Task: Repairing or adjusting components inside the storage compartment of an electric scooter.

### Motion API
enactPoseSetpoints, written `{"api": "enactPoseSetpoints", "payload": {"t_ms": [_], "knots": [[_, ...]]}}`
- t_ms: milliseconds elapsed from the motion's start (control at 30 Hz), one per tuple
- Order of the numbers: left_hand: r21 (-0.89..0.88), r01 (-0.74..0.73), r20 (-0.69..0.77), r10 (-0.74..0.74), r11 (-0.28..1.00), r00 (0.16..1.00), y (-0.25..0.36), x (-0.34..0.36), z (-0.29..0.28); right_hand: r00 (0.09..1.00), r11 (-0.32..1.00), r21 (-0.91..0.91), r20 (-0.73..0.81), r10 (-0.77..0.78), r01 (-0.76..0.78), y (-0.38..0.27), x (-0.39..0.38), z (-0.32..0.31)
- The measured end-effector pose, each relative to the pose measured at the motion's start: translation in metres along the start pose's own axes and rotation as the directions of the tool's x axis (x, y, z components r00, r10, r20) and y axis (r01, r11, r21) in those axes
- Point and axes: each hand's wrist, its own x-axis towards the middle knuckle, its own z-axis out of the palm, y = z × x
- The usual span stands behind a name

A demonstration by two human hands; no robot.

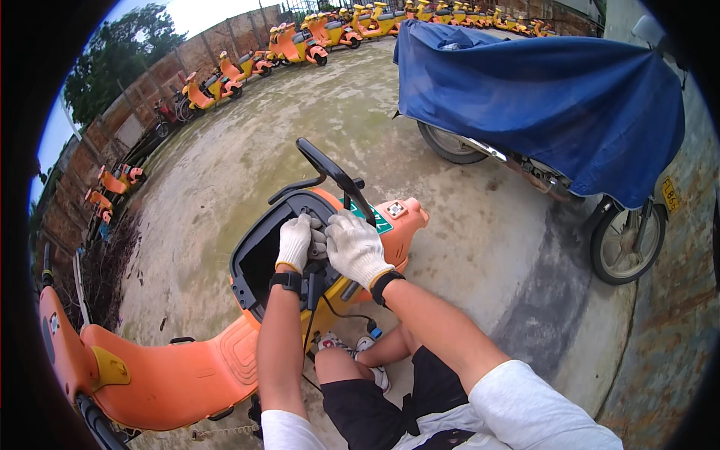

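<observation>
I stand beside an orange scooter (161, 364), with the dark open compartment (259, 259) under its seat position in front of me. My left hand (298, 241), in a white knit glove with grey fingers, is closed over the compartment's inner edge. Right beside it, my right hand (352, 244) in a matching glove has its fingers curled inward, meeting the left. What the fingers hold between them is hidden. A black cable (330, 306) with a blue-tipped connector (374, 330) hangs below my hands. A black grab rail (337, 176) rises just beyond them.
A motorcycle under a blue cover (532, 105) stands at the right, by a rusty metal wall (675, 337). Rows of orange and yellow scooters (300, 45) line the far side. A brick wall (202, 56) runs along the left, above the concrete ground (195, 187).
</observation>
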Motion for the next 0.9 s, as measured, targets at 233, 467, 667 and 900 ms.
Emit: {"api": "enactPoseSetpoints", "payload": {"t_ms": [233,467,667,900], "knots": [[0.187,0.067,0.071,-0.081,0.98,0.994,0.015,-0.004,-0.014,1.0,1.0,0.011,0.012,0.002,-0.002,0.002,-0.002,-0.001],[0.71,-0.027,0.116,-0.078,0.704,0.99,0.051,0.017,-0.048,1.0,1.0,0.006,-0.025,-0.008,0.008,0.004,-0.002,0.004],[0.959,-0.265,0.216,0.347,0.1,0.913,0.057,0.04,-0.064,0.993,0.999,0.019,-0.112,-0.039,0.042,0.002,-0.001,0.004],[0.685,-0.345,0.0,0.474,0.641,0.881,0.044,0.025,-0.083,0.998,0.999,0.032,-0.057,-0.004,0.006,0.003,0.001,0.004]]}}
